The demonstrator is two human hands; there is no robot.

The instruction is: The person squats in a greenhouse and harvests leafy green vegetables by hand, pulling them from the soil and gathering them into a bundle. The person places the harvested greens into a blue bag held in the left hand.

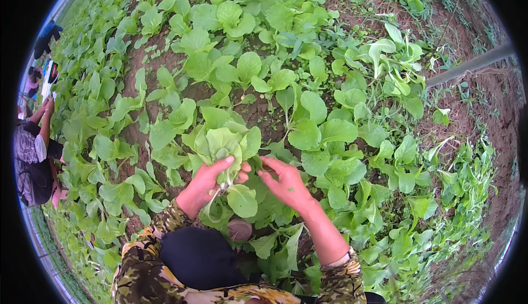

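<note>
My left hand (208,184) is closed around the stems of a bunch of leafy greens (222,143), its broad pale-green leaves pointing away from me and the pale stem ends near my palm. One rounded leaf (242,200) hangs below the stems. Just right of the bunch, my right hand (284,178) has its thumb and forefinger pinched at the edge of a darker green leaf (255,162). A small green leaf scrap sticks to the back of that hand. Below the bunch, the toe of a shoe (239,229) shows among the plants.
Leafy green plants (305,135) grow in brown soil all around. Uprooted greens (392,60) lie at the upper right, near a grey pole (470,65). More loose greens lie along the right side. Other people (35,159) are at the far left edge.
</note>
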